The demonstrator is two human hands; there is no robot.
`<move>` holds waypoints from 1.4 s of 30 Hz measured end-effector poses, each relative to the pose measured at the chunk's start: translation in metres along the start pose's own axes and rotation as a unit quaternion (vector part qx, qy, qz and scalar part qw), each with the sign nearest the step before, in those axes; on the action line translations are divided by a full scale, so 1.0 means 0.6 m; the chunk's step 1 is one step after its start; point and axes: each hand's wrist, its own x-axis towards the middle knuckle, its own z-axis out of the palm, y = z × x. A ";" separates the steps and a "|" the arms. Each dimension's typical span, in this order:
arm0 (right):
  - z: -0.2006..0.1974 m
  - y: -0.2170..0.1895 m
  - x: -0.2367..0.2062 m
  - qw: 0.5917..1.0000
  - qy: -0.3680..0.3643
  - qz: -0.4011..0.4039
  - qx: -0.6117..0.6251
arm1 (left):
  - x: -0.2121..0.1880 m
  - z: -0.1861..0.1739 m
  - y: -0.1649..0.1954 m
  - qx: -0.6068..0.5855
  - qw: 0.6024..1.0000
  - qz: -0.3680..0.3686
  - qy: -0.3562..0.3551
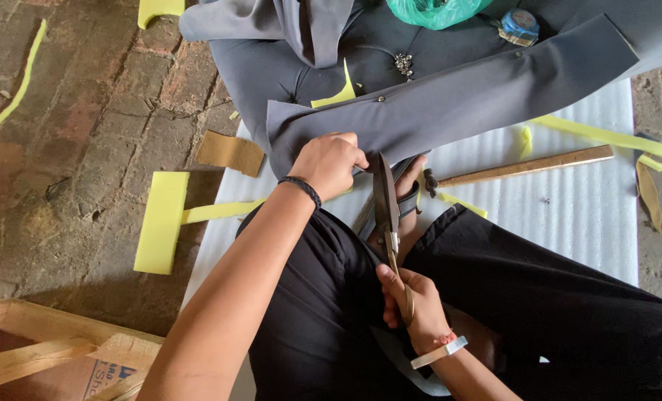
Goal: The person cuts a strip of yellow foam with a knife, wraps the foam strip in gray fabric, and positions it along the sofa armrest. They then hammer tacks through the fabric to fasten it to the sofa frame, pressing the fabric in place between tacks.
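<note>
Left hand [329, 162] fingers are pinching the grey fabric [449, 96] edge taut at 12 o'clock while right hand [412, 304] fingers, clamped on scissors [386, 204], are aiming blades at it.

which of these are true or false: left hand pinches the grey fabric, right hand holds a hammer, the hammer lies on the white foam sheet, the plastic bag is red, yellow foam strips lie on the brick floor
1. The left hand pinches the edge of the grey fabric. True.
2. The right hand holds a hammer. False: it grips the scissors, whose blades point at the fabric edge.
3. The hammer lies on the white foam sheet. True; no hand touches it.
4. The plastic bag is red. False: it is green, and it rests on the grey upholstery at the top.
5. Yellow foam strips lie on the brick floor. True.
</note>
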 end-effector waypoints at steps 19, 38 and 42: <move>-0.281 -0.085 -0.033 0.987 0.059 -0.011 -0.146 | 0.006 -0.017 0.069 -0.092 0.972 -0.175 -0.126; -0.838 -0.310 0.310 0.912 -0.064 0.065 -0.401 | 0.358 0.430 0.298 -0.799 0.454 -0.365 0.151; -0.812 -0.381 0.364 0.702 -0.097 0.058 -0.703 | 0.341 0.426 0.314 -0.788 0.477 -0.347 0.173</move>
